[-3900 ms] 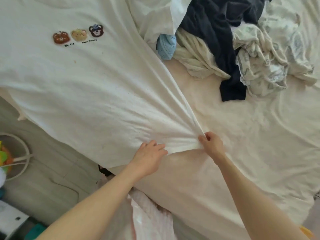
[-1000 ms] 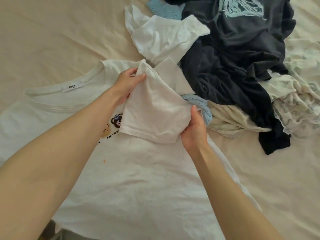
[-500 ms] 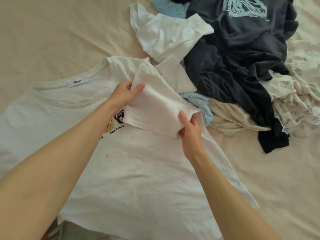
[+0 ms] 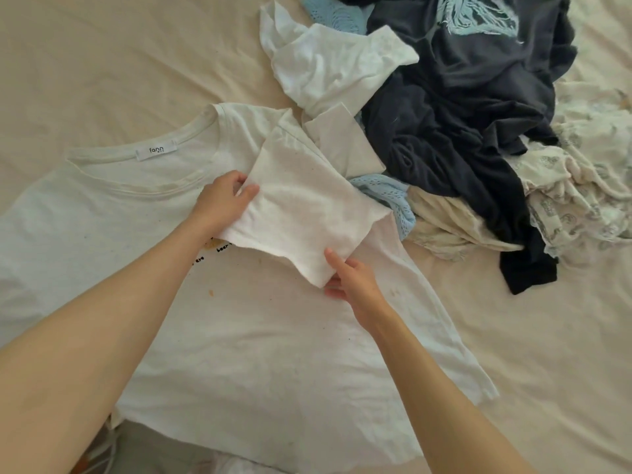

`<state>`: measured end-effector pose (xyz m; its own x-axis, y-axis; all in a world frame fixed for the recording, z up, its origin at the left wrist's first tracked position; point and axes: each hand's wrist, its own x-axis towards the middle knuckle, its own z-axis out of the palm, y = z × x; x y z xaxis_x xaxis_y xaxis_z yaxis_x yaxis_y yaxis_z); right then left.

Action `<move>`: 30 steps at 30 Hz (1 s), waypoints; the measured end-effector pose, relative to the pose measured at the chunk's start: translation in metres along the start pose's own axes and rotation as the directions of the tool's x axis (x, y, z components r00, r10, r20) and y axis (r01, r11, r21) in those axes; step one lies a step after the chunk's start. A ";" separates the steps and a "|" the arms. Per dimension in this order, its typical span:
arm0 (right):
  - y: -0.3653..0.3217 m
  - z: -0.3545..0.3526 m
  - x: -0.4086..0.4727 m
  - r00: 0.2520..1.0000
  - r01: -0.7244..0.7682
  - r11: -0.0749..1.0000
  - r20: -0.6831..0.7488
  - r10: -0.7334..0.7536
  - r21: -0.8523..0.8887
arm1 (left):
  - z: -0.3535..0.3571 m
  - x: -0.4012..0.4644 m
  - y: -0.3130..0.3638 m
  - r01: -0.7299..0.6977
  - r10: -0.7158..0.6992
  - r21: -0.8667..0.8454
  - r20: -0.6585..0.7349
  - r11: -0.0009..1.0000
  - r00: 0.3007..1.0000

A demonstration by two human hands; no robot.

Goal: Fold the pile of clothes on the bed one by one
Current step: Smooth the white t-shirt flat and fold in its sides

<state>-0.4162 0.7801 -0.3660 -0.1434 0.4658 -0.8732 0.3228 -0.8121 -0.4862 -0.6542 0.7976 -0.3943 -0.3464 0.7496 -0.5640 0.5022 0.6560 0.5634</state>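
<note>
A white T-shirt [image 4: 260, 343] lies flat, front up, on the cream bed sheet [image 4: 102, 63], neck label toward the far side. Its right sleeve [image 4: 307, 213] is turned inward over the chest and covers most of the bear print. My left hand [image 4: 222, 200] pinches the sleeve's upper left edge. My right hand [image 4: 349, 278] grips the sleeve's lower corner, thumb on top. The unfolded pile lies at the upper right: a dark navy shirt [image 4: 478, 114], a white garment [image 4: 328, 66], a light blue knit piece [image 4: 393, 200] and a patterned cream garment [image 4: 581, 186].
The bed's near edge runs along the bottom, with grey floor [image 4: 150, 449] showing at the lower left below the shirt hem. Bare sheet stretches across the upper left and the lower right.
Both hands have drawn the sleeve down and inward across the chest, so it lies lower and flatter than one second ago. Earlier still, they held the shirt's hem at the bed edge.
</note>
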 end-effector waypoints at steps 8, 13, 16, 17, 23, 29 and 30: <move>-0.001 -0.037 0.001 0.683 0.244 0.847 -0.537 -0.495 -0.472 | 0.023 -0.022 0.026 -0.325 0.468 0.442 -0.266 0.836 0.843; -0.003 -0.067 0.011 0.659 0.137 0.673 -0.441 -0.610 -0.726 | 0.058 -0.027 0.089 -0.757 0.846 0.470 0.038 0.454 0.531; 0.006 -0.076 0.015 0.767 0.063 0.630 -0.366 -0.527 -0.774 | 0.077 -0.025 0.111 -0.789 0.856 0.487 0.146 0.375 0.496; 0.009 -0.078 0.016 0.785 0.066 0.635 -0.353 -0.509 -0.769 | 0.081 -0.023 0.114 -0.772 0.846 0.511 0.150 0.377 0.512; 0.003 -0.098 0.021 0.775 0.300 0.758 -0.316 -0.547 -0.579 | 0.090 -0.012 0.122 -0.738 0.837 0.531 0.093 0.417 0.540; -0.011 -0.107 0.026 0.774 0.324 0.826 -0.373 -0.511 -0.461 | 0.098 -0.001 0.137 -0.721 0.819 0.503 0.044 0.477 0.572; -0.012 -0.107 0.028 0.772 0.309 0.817 -0.373 -0.514 -0.487 | 0.099 0.000 0.139 -0.713 0.817 0.516 0.045 0.474 0.575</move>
<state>-0.3236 0.8408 -0.3808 0.0721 0.9085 -0.4116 0.6753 -0.3481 -0.6502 -0.5059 0.8796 -0.3762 0.2465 0.9630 0.1089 0.8941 -0.2694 0.3579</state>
